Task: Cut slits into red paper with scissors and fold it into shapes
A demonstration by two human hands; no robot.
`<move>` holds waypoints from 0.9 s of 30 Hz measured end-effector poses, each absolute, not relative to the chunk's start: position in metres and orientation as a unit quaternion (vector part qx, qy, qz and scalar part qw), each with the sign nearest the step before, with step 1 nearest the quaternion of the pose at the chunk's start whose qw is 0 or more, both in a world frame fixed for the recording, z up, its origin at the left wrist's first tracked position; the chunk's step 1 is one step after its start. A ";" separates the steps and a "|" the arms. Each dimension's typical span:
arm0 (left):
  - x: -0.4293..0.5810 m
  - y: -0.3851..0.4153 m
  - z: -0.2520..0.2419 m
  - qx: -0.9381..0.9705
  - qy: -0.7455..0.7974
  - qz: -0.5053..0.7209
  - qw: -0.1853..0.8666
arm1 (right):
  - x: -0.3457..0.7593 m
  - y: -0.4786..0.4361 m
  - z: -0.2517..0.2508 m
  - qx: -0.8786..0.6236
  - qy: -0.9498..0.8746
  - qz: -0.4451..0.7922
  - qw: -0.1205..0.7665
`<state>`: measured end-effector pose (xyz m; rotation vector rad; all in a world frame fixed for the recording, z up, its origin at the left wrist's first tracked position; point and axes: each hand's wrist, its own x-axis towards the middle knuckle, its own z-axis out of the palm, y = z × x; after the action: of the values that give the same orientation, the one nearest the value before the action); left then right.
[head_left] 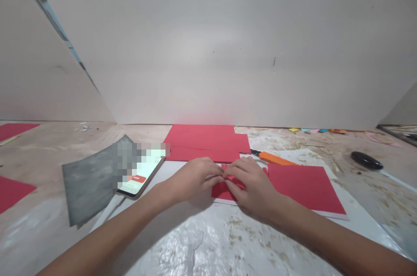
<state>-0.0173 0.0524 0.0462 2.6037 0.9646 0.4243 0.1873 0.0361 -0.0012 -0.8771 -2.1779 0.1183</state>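
My left hand (198, 179) and my right hand (250, 180) meet over a small piece of red paper (221, 192) with narrow cut strips along its far part. The fingers of both hands are pinched together at the strips; my hands partly cover the paper. A larger red card (306, 187) with a white lower edge lies just right of my right hand. Beyond my hands rest red sheets (202, 141) against the white panel. An orange-handled cutter (276, 158) lies behind my right hand, partly under the red card.
On the left a phone (141, 180) with a lit screen rests on a grey sheet (87, 184). A black oval object (367, 161) with a white cord is at the right. A tall white panel (228, 50) stands behind the glue-stained table (202, 250). Coloured paper scraps (314, 130) lie along its foot.
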 end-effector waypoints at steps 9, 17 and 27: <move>-0.014 0.048 0.044 0.883 0.405 0.187 0.147 | 0.185 0.037 -0.005 -0.375 -0.839 0.094 0.384; -0.011 0.047 0.026 0.883 0.397 0.249 0.034 | 0.185 0.040 -0.007 -0.415 -0.822 0.109 0.375; -0.011 0.048 0.020 0.891 0.367 0.265 -0.026 | 0.184 0.038 -0.005 -0.427 -0.821 0.114 0.362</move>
<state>-0.0109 0.0483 0.0204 2.8478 1.1729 0.8480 0.1844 0.0379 -0.0051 -1.0985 -2.1138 0.2924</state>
